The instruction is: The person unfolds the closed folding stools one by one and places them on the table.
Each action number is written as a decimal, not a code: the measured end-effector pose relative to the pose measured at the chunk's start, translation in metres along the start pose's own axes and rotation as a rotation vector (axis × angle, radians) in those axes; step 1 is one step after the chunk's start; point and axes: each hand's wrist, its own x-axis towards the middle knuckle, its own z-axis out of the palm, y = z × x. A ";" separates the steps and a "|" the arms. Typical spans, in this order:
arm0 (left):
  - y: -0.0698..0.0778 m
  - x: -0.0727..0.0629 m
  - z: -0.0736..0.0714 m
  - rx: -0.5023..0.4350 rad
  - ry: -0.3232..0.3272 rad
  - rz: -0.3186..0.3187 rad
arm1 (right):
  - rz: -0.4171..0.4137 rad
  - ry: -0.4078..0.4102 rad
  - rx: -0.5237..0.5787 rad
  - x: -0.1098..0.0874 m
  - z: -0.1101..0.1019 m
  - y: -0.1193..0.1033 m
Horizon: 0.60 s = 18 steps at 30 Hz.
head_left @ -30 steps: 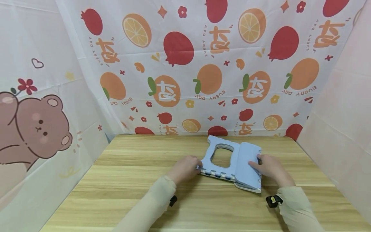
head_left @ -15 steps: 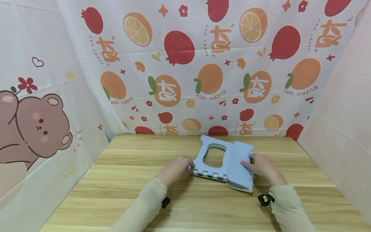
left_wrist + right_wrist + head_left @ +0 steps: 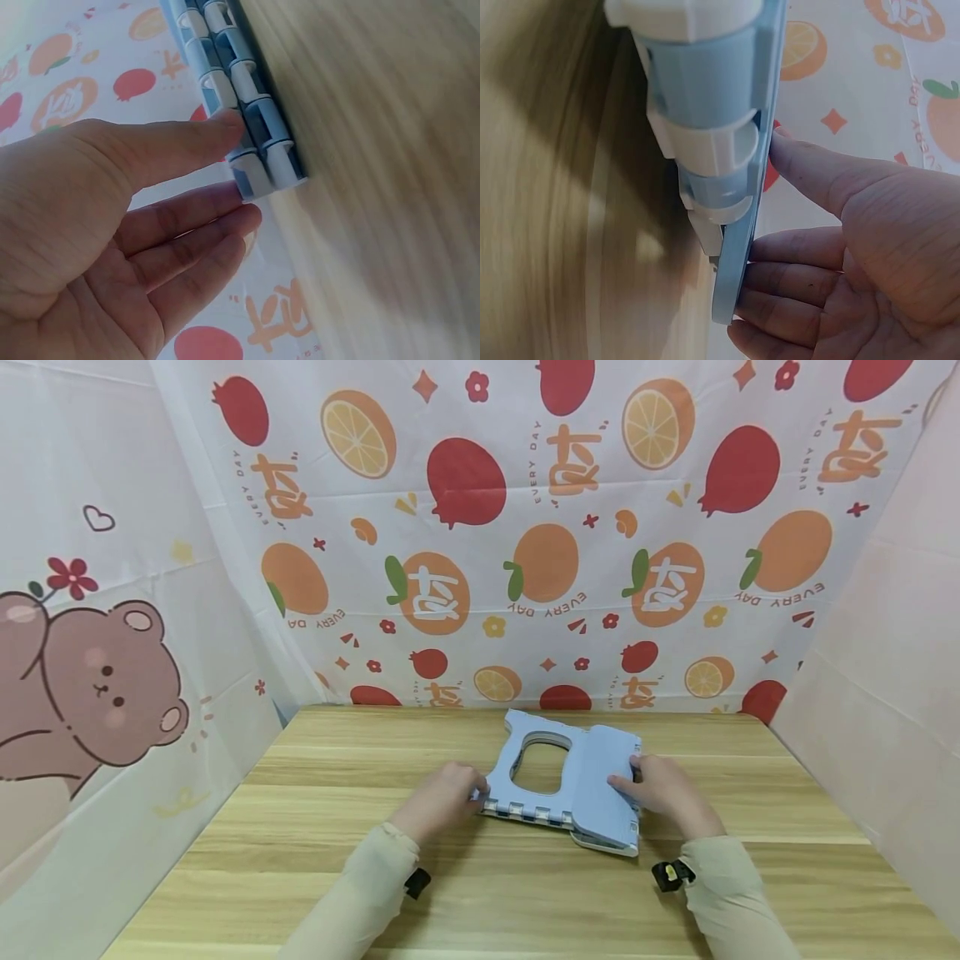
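blue folding stool (image 3: 600,783) on the surface (image 3: 540,902), my left grip (image 3: 441,799) pinching its near left corner, my right grip (image 3: 667,792) holding its right edge

I have a light-blue hinged plastic piece (image 3: 576,777) lying nearly flat toward 1 o'clock on the worktop (image 3: 540,902). Its frame panel (image 3: 517,792) has a large rounded opening, with a plain flap (image 3: 609,781) at the opening's 3 o'clock. White-and-blue hinge knuckles (image 3: 528,814) line the frame's 6 o'clock edge, and a pale rim (image 3: 609,849) shows under the flap. My left fingers (image 3: 202,270) meet its 8 o'clock corner; my right fingers (image 3: 784,315) meet its 3 o'clock edge.
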 end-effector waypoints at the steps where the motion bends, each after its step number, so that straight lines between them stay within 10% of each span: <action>1: 0.000 -0.001 -0.001 -0.003 -0.002 0.001 | -0.001 0.000 0.000 0.000 0.001 -0.001; 18: 0.000 -0.008 -0.013 0.025 -0.034 -0.055 | -0.011 -0.003 0.038 0.001 0.007 -0.014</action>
